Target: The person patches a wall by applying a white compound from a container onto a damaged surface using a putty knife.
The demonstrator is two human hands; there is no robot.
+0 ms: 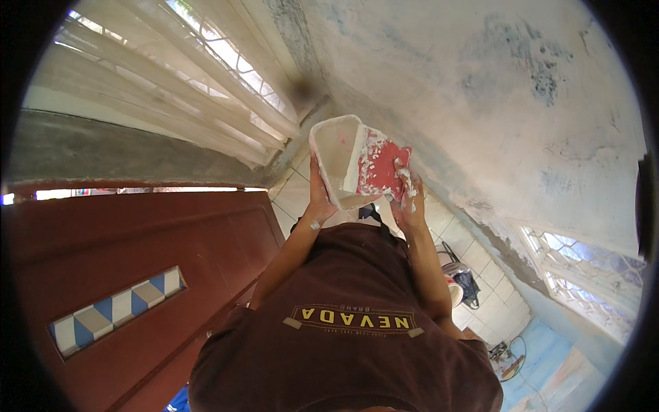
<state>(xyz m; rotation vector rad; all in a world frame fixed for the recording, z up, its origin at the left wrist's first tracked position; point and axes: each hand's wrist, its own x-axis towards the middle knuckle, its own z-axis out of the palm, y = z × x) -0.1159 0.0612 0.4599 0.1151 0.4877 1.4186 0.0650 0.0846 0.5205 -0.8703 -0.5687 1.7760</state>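
Note:
My left hand (320, 200) is wrapped round the left wall of a whitish plastic tub (335, 122), holding it tilted so that its inside shows. A smooth white coating, like putty, covers the inside. My right hand (410, 199) grips a flat red plastic spreader (389, 162), thumb on its upper face. The spreader's straight edge, thick with white paste, lies over the tub's right side. White splashes cover much of the spreader, and paste clings to my right thumb and fingers. A small pale patch shows on my left wrist.
At the left stands a reddish-brown door (226, 240), with a sheer curtain (165, 75) over a window above. The patchy white wall (446, 89) rises at the right. On the tiled floor (491, 309) are a black bag (468, 285), a white bucket (454, 294) and a cable (519, 367).

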